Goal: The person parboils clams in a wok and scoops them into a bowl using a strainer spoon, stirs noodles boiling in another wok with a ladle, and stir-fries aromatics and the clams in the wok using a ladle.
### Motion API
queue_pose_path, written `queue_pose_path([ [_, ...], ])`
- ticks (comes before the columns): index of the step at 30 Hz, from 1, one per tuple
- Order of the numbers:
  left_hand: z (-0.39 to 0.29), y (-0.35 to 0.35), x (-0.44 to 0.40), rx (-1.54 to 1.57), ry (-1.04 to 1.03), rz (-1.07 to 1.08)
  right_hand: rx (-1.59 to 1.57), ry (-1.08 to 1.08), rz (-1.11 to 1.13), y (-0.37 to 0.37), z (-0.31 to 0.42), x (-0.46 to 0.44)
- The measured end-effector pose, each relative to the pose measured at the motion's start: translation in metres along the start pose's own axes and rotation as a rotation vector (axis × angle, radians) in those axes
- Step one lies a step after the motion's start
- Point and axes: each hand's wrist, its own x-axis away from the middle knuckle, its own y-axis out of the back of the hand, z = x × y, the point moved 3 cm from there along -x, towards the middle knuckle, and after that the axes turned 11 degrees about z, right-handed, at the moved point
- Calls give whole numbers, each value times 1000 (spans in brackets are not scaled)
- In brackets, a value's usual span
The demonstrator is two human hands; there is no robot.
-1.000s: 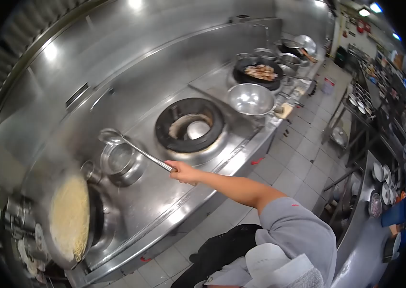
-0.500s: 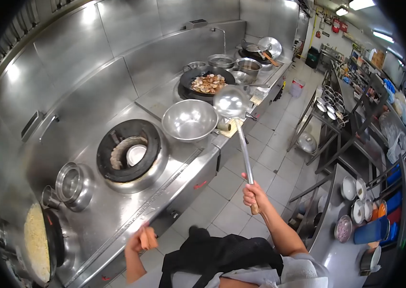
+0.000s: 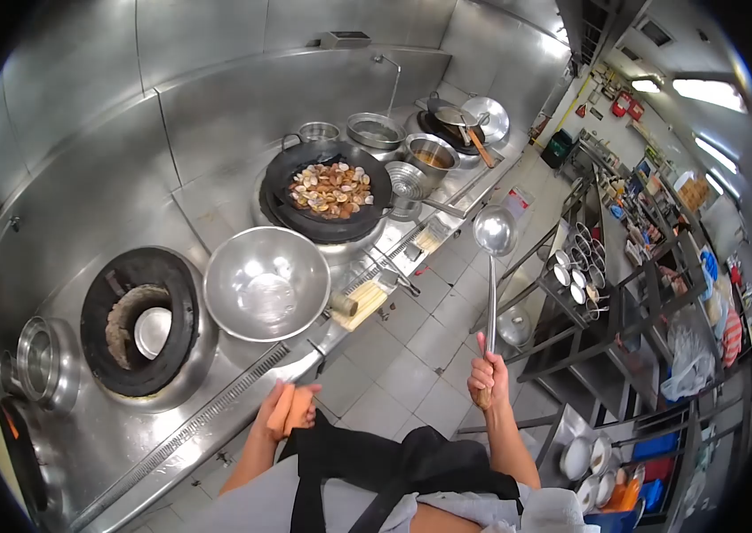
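Note:
My right hand point(image 3: 488, 378) is wrapped round the wooden end of a long-handled metal ladle point(image 3: 494, 233), whose bowl points up and away over the floor. Folded orange cloth point(image 3: 282, 410) is gripped in my left hand point(image 3: 303, 410), near the front edge of the steel range. A large steel bowl point(image 3: 266, 284) rests on the range ahead of that hand. Behind the bowl, a black wok point(image 3: 280, 169) holds clams point(image 3: 331, 190) on a burner. An uncovered burner ring point(image 3: 182, 311) stands to the left.
Steel pots point(image 3: 433, 153) and a strainer point(image 3: 407, 180) stand beyond the wok. A second wok point(image 3: 449, 114) is at the far end. White bowls sit on a metal rack point(image 3: 562, 298) to the right. Tiled floor point(image 3: 393, 377) lies between the range and shelving.
The view has swung right, towards the clam wok. The ladle has moved from over the left of the range to the right. My left hand has come into view with the orange cloth.

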Motion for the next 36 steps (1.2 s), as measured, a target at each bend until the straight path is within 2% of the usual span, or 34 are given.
queue_pose_path([
  [3, -43, -32, -91, -72, 64, -18, 31, -6, -54, 4, 49, -43],
  [5, -71, -59, -136, -313, 106, -169, 91, -38, 14, 14, 78, -79],
  [6, -82, -68, -156, -312, 93, -175, 155, -40, -13, 14, 91, -100],
  [8, -104, -85, -200, -464, 68, -59, 212, -74, -12, 22, 118, -149],
  [11, -121, -103, -255, -528, 19, -20, 347, -137, -16, 34, 160, -230],
  [13, -124, -103, -288, -544, -56, 0, 634, -203, -12, 52, 187, -293],
  [15, -119, -97, -319, -473, -235, 77, 693, -255, 3, 73, 216, -370],
  [17, -105, -67, -353, -428, -320, 30, 822, -287, -83, 81, 245, -459],
  [19, -87, -44, -376, -346, -484, -236, 1020, -234, -49, 124, 282, -570],
  [21, -63, -39, -395, -372, -507, -332, 1208, -201, 87, 125, 312, -666],
  [22, -49, -40, -405, -312, -611, -315, 1371, -162, 122, 127, 324, -711],
  [23, -35, -41, -412, -256, -721, -297, 1532, -117, 167, 127, 328, -753],
  [25, -2, -36, -419, -331, -832, -381, 2043, 302, 143, 125, 327, -813],
  [27, 32, -40, -424, -223, -1222, -594, 2238, 228, -66, 140, 316, -866],
  [28, 47, -36, -428, -193, -1317, -626, 2239, 218, -5, 154, 316, -901],
  [30, 73, -43, -432, -111, -1409, -679, 997, -680, 161, 206, 309, -979],
  [31, 84, -51, -437, -32, -1458, -709, 315, -1021, 180, 182, 290, -972],
  [32, 92, -60, -443, -34, -1485, -711, -39, -817, 204, 163, 290, -967],
  [33, 99, -61, -441, -25, -1513, -726, -199, -791, 153, 141, 290, -954],
  [36, 115, -58, -441, 36, -1450, -773, -131, -767, 153, 129, 292, -947],
])
